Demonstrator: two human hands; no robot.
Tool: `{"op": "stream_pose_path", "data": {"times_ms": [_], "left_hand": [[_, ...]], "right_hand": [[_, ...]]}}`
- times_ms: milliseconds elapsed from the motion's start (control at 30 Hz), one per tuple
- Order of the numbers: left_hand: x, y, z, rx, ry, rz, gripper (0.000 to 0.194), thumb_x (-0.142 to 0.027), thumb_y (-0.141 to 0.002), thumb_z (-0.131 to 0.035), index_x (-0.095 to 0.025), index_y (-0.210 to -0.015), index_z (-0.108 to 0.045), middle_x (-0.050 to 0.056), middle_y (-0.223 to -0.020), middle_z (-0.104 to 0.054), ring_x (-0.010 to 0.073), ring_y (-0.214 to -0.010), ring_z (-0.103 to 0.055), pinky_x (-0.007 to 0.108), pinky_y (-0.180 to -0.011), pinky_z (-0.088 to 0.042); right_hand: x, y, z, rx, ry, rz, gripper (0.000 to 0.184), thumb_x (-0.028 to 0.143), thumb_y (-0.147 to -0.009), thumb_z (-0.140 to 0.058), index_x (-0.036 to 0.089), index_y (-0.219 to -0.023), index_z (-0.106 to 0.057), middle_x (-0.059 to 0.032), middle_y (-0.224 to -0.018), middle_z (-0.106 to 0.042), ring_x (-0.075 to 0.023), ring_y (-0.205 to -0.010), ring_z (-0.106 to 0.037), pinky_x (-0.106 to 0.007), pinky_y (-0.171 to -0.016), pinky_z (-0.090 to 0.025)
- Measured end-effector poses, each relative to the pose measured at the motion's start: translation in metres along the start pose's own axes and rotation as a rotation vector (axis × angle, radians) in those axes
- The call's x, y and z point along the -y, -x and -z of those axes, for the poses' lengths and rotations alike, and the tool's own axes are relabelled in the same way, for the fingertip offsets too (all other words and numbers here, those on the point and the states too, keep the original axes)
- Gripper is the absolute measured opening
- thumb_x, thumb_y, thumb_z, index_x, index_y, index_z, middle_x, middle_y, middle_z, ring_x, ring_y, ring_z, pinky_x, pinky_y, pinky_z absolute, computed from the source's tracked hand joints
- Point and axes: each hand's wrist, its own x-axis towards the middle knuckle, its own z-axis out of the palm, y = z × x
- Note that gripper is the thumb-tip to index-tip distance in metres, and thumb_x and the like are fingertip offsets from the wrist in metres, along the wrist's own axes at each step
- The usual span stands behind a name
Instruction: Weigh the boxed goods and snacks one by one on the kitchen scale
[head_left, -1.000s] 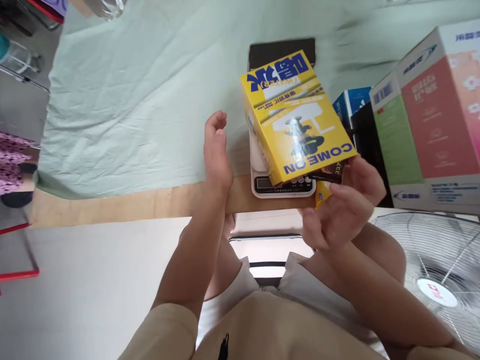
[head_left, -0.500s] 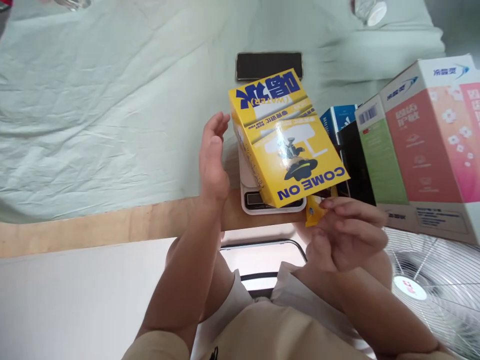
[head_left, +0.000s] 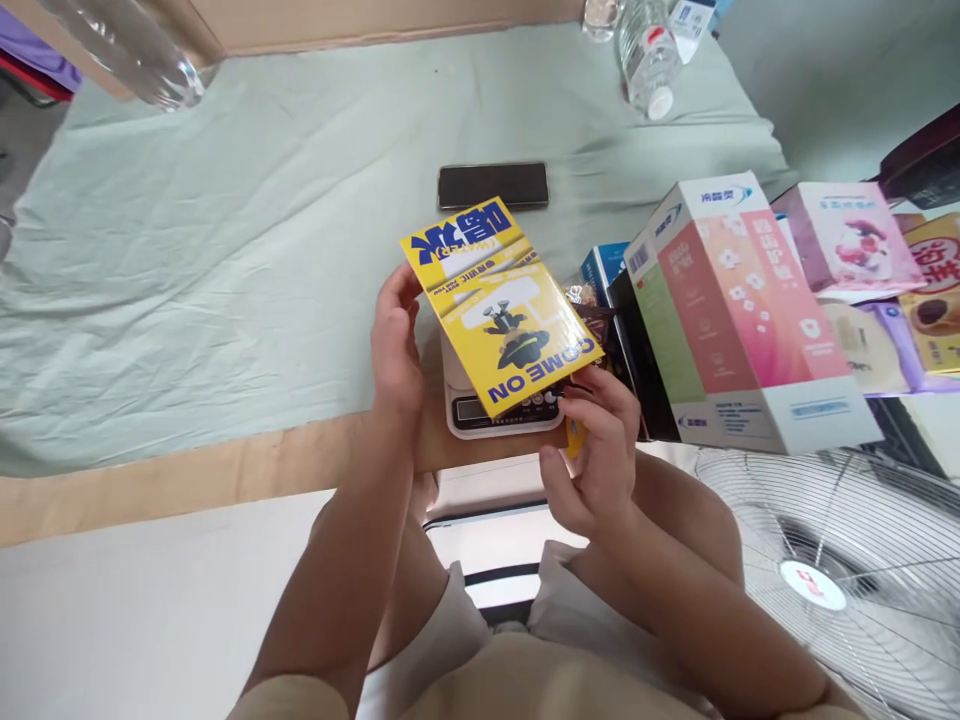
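Note:
A yellow box (head_left: 510,300) printed "COME ON" lies askew over a white kitchen scale (head_left: 504,428), whose display and some buttons show below the box's near edge. My left hand (head_left: 396,345) is at the box's left side, its fingers curled around that edge and partly hidden behind it. At the near right corner is my right hand (head_left: 600,440), thumb apart and fingers bent, the fingertips close to or touching the corner. A small yellow packet (head_left: 574,438) shows in part behind the right hand.
Beyond the box lies a black phone (head_left: 493,186). On the right stand a tall pink-and-white carton (head_left: 739,300), a blue box (head_left: 604,262) and a pink box (head_left: 855,240). Clear bottles (head_left: 651,65) lie farther back. A fan (head_left: 817,580) stands below the table's right side.
My left hand has come from beside the box to its left edge. My right hand has moved to the box's near right corner. The view has tilted up and shifted right.

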Motion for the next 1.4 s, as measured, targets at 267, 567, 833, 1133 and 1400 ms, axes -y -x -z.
{"op": "stream_pose_path", "data": {"times_ms": [267, 567, 833, 1133, 1400], "left_hand": [[-0.005, 0.000, -0.008, -0.001, 0.058, -0.063, 0.057, -0.075, -0.089, -0.065, -0.028, -0.120, -0.075, 0.007, -0.131, -0.074, 0.0309, -0.133, -0.065, 0.045, -0.120, -0.048], [0.001, -0.001, -0.012, -0.007, 0.109, -0.078, 0.056, -0.076, -0.088, -0.065, -0.030, -0.119, -0.074, 0.007, -0.128, -0.074, 0.0309, -0.129, -0.068, 0.046, -0.115, -0.051], [-0.007, 0.003, -0.019, -0.122, 0.126, -0.082, 0.060, -0.081, -0.083, -0.068, -0.028, -0.112, -0.072, 0.008, -0.121, -0.071, 0.0301, -0.123, -0.067, 0.040, -0.106, -0.053], [-0.057, 0.000, -0.006, -0.218, 0.387, -0.169, 0.036, -0.061, -0.086, -0.076, -0.025, -0.086, -0.069, 0.001, -0.083, -0.064, 0.0177, -0.087, -0.067, 0.029, -0.082, -0.056], [-0.068, 0.016, 0.023, 0.135, 0.573, 0.191, 0.065, -0.083, -0.073, -0.076, -0.025, -0.104, -0.074, 0.008, -0.110, -0.079, 0.0379, -0.135, -0.067, 0.046, -0.101, -0.061]], "right_hand": [[-0.013, -0.002, -0.002, -0.012, 0.027, -0.029, 0.052, 0.034, -0.089, -0.068, 0.026, -0.136, -0.049, -0.0181, -0.157, -0.040, -0.0348, -0.148, -0.048, -0.059, -0.108, -0.058], [-0.011, -0.007, -0.009, 0.050, -0.154, -0.154, 0.061, 0.040, -0.086, -0.078, 0.030, -0.133, -0.041, -0.0128, -0.139, -0.047, -0.0296, -0.135, -0.054, -0.058, -0.112, -0.055], [0.003, -0.012, -0.037, -0.116, -0.102, -0.149, 0.081, 0.028, -0.077, -0.081, 0.032, -0.143, -0.034, -0.0112, -0.138, -0.043, -0.0278, -0.130, -0.052, -0.057, -0.111, -0.054], [0.018, -0.018, -0.034, -0.190, -0.351, -0.079, 0.077, 0.029, -0.067, -0.082, 0.036, -0.136, -0.049, -0.0044, -0.123, -0.050, -0.0245, -0.113, -0.057, -0.050, -0.098, -0.060], [0.069, -0.059, -0.023, -0.025, -0.686, -0.291, 0.064, 0.043, -0.077, -0.083, 0.038, -0.129, -0.045, -0.0007, -0.124, -0.054, -0.0167, -0.109, -0.061, -0.032, -0.083, -0.063]]}}
